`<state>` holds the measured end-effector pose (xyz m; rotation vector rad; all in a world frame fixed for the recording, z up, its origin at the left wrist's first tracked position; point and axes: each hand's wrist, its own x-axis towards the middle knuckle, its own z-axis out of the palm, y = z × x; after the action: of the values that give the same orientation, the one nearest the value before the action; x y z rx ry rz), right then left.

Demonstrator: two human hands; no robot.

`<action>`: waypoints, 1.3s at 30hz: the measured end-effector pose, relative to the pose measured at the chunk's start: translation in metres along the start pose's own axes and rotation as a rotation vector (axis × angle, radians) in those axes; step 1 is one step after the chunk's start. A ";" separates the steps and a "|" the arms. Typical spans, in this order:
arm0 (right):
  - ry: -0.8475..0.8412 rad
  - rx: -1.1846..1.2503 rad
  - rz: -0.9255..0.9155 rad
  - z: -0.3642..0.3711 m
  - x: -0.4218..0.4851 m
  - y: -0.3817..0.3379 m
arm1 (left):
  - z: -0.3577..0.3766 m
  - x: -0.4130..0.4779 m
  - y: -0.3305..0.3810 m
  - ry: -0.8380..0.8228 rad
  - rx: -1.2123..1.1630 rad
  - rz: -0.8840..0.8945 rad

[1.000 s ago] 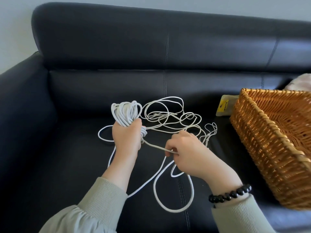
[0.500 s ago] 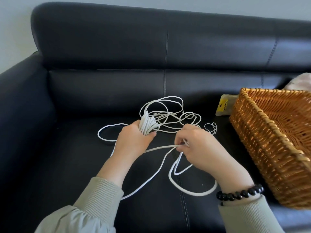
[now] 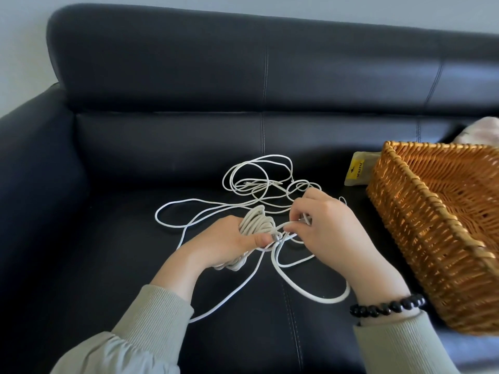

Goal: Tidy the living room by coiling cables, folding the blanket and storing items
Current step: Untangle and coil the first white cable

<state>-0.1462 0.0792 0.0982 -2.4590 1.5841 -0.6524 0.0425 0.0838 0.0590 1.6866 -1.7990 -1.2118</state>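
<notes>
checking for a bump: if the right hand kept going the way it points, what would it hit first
Probably the coiled cable bundle gripped in the left hand; the right hand, pinching a loose strand, points left at it, nearly touching; depth unclear.

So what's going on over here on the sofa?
A person is coiling a long white cable on a black leather sofa. The left hand grips the coiled bundle, and the right hand pinches a loose strand right beside it. Much of the cable lies in untidy loops on the seat. A wicker basket sits on the sofa to the right, with a yellow packet behind its corner.
</notes>
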 end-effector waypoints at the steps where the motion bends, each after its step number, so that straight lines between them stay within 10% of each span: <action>1: 0.007 0.004 -0.006 0.000 0.000 0.000 | 0.000 0.001 -0.001 -0.031 0.014 0.002; 14: -0.116 0.001 -0.017 0.010 0.000 -0.003 | 0.005 -0.002 0.003 -0.270 0.310 -0.093; 39: -0.156 0.193 0.062 0.008 -0.001 0.013 | -0.012 -0.013 0.003 -0.326 -0.300 0.128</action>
<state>-0.1539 0.0736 0.0862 -2.2533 1.4597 -0.5608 0.0521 0.0918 0.0717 1.2453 -1.7592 -1.6777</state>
